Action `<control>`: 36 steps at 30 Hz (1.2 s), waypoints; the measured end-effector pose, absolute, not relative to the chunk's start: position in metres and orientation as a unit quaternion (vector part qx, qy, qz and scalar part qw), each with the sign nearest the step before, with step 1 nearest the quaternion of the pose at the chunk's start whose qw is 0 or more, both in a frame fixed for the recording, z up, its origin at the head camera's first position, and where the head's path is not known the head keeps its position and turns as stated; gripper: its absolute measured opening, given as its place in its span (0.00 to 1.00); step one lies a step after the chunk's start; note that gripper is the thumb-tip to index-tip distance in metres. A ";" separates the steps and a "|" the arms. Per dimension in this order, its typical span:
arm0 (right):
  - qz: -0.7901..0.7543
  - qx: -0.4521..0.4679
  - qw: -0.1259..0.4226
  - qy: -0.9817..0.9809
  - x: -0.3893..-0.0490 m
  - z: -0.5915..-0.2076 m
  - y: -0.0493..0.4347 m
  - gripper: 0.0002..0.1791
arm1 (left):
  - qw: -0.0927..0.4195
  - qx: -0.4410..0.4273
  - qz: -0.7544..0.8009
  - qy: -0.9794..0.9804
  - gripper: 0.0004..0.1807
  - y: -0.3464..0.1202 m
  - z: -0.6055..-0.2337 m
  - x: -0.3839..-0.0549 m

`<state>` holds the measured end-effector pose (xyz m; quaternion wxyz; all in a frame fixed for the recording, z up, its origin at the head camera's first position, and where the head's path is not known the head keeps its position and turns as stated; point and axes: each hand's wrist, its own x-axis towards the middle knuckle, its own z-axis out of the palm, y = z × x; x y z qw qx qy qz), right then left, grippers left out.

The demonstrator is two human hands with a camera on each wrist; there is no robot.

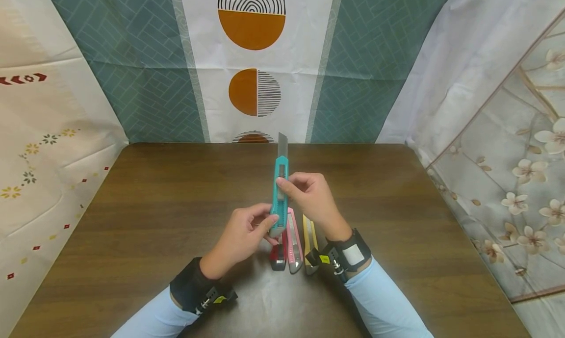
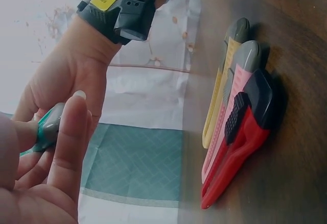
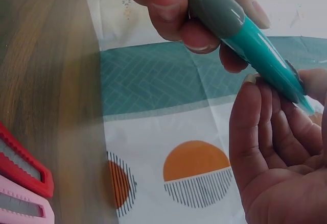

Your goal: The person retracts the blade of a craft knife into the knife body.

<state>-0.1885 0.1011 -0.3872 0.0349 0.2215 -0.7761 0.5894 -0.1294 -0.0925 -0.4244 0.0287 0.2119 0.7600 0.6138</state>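
A teal utility knife (image 1: 280, 193) with a grey end cap is held upright above the table, its metal blade extended at the top. My left hand (image 1: 244, 230) grips the knife's lower end between thumb and fingers. Higher up, my right hand (image 1: 311, 198) pinches the body, with the thumb on the slider side. Below the hands lie a red utility knife (image 2: 237, 147), a pink utility knife (image 1: 293, 242) and a yellow utility knife (image 1: 310, 240), side by side. In the head view the left hand partly hides the red one.
The brown wooden table (image 1: 176, 181) spans the view beneath the hands. A patterned curtain (image 1: 145, 68) hangs behind its far edge, and a floral cloth (image 1: 529, 195) drapes along the right. Each wrist wears a black strap with a small camera.
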 end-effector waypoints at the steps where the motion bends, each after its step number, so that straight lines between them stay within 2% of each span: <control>1: 0.590 0.222 0.033 -0.775 -0.188 -0.387 0.101 0.10 | 0.030 0.212 0.614 0.759 0.15 -0.093 -0.424 -0.129; 14: 0.605 0.223 0.043 -0.763 -0.190 -0.391 0.101 0.12 | 0.037 0.204 0.622 0.755 0.15 -0.093 -0.422 -0.129; 26: 0.608 0.239 0.035 -0.757 -0.190 -0.391 0.101 0.06 | 0.029 0.203 0.612 0.763 0.14 -0.094 -0.424 -0.130; 36: 0.603 0.239 0.028 -0.761 -0.190 -0.391 0.100 0.06 | 0.023 0.204 0.612 0.764 0.15 -0.094 -0.423 -0.130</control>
